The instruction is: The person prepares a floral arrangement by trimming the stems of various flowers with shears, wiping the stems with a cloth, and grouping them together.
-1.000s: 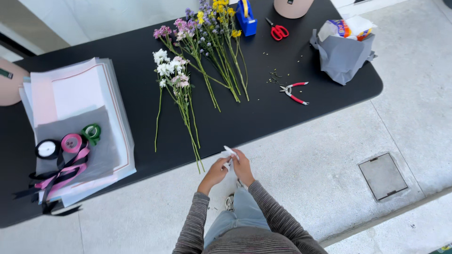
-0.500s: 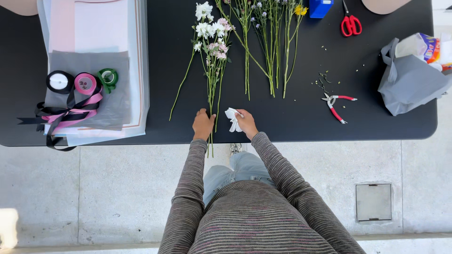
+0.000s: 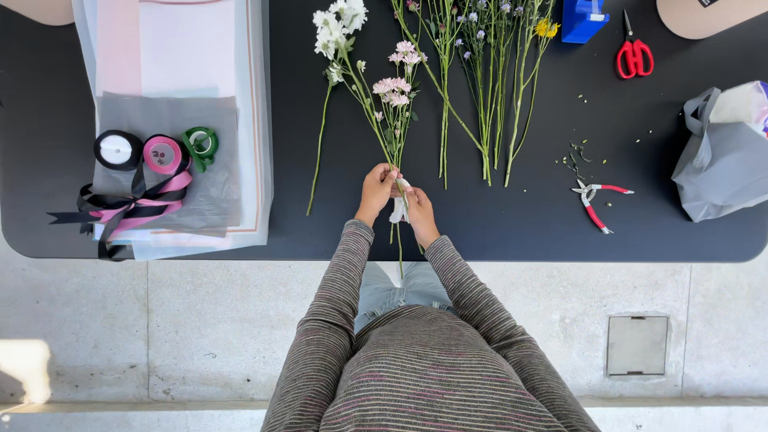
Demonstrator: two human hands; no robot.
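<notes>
A black table (image 3: 512,232) fills the upper part of the view, its near edge just in front of the person's striped sleeves. At its left lies a stack of pale wrapping sheets (image 3: 172,48) with a grey sheet on top, and on that sit three ribbon spools: black (image 3: 118,150), pink (image 3: 162,154) and green (image 3: 201,144), with loose black and pink ribbon trailing toward the table edge. At the right sits a grey bag (image 3: 720,172). Across the middle, cut flowers lie in loose groups: white blooms (image 3: 339,20), a spread of thin green stems with small purple and yellow heads (image 3: 488,88), and a small bunch of pink flowers (image 3: 398,84) whose stems run down into the hands. The left hand (image 3: 376,190) is closed around these stems, and the right hand (image 3: 418,212) is curled against them lower down, pinching a strip of white material (image 3: 398,210) — tape or paper, too small to tell — that touches the stems. Judging from this, the binding of one small bunch is under way, not finished; most flowers lie apart and unbundled, and the sheets and ribbons look untouched, so much of the arranging seems left. Smaller tools lie to the right — red scissors (image 3: 634,56) near the far edge, red-handled snips (image 3: 596,200) beside scattered stem trimmings (image 3: 574,156).
</notes>
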